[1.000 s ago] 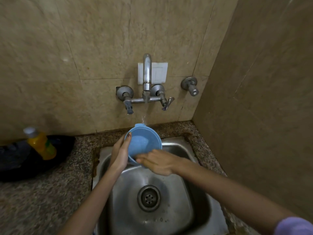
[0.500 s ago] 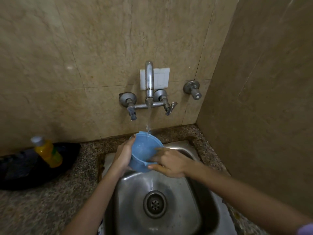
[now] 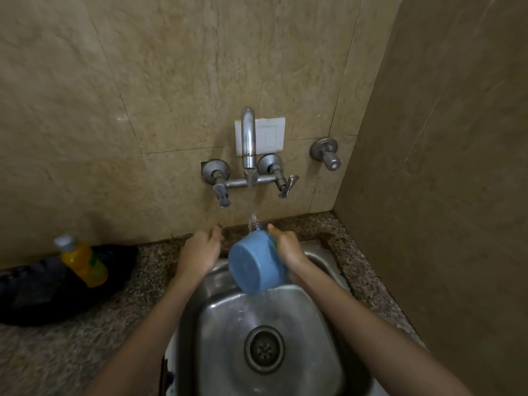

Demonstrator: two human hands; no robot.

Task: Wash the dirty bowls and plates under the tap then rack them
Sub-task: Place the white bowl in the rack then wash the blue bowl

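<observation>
The right hand (image 3: pixel 288 250) grasps a blue bowl (image 3: pixel 257 264) by its rim, thumb pointing up along the edge, the other fingers hidden behind the bowl. The bowl is held in the air over the back edge of the sink (image 3: pixel 303 310), tipped on its side so that its flat base faces the camera and its mouth faces the wall (image 3: pixel 171 81). Its upper rim sits right under the thin stream of water (image 3: pixel 253 218) falling from the tap (image 3: pixel 248 138), and water spills off its lowest edge into the sink. The left hand (image 3: pixel 200 250) is released, fingers loosely extended and holding nothing; it hovers just beside the bowl, apart from it, above the sink's back left corner where steel meets the speckled stone bench (image 3: pixel 71 352). The drain (image 3: pixel 264 349) lies in the middle of the sink, between the two forearms. The tap is fixed to the tiled wall with a lever on each side, and a separate valve (image 3: pixel 325 152) sticks out of the wall to its right. Near the bench's back left edge a yellow bottle (image 3: pixel 83 261) with a pale cap leans on a dark object (image 3: pixel 43 295) too blurred to identify.
</observation>
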